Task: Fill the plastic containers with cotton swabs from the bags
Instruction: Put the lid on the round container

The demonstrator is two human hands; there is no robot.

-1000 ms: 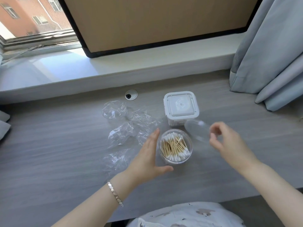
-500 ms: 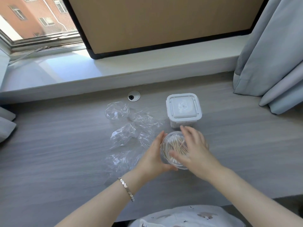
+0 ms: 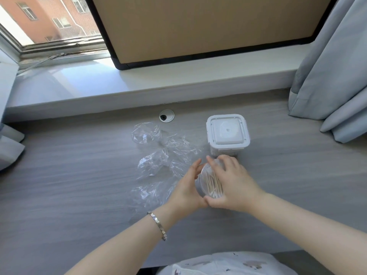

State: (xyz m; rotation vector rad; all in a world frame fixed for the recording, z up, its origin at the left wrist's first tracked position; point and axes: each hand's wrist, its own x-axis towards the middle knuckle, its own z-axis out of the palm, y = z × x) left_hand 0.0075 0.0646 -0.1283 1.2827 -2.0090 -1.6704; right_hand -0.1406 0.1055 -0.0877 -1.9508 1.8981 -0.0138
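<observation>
Cupping the round tub [image 3: 210,184] from its left side, the left hand [image 3: 185,190] has its fingers [image 3: 195,167] curved along the clear wall and the thumb tucked at the near edge, while the right hand [image 3: 233,185] lies over the top with fingers spread and fairly flat on the clear lid [image 3: 206,175], which I judge is being seated. The tub sits on the surface [image 3: 79,175] just in front of the square box [image 3: 227,133], whose white lid is on. Swabs [image 3: 213,186] show through the lid, packed upright. I expect the tub to be light, stiff and smooth, so it could slide or tip under a push from above; holding it low around the wall while pressing the lid near its rim seems soundest. Thin clear plastic may crack if squeezed hard. Counted: two containers, one round and one square; two hands, both on the round one. Crumpled clear bags [image 3: 158,155] lie to the left, looking empty, soft and nearly weightless; I cannot tell how many, perhaps three or four
</observation>
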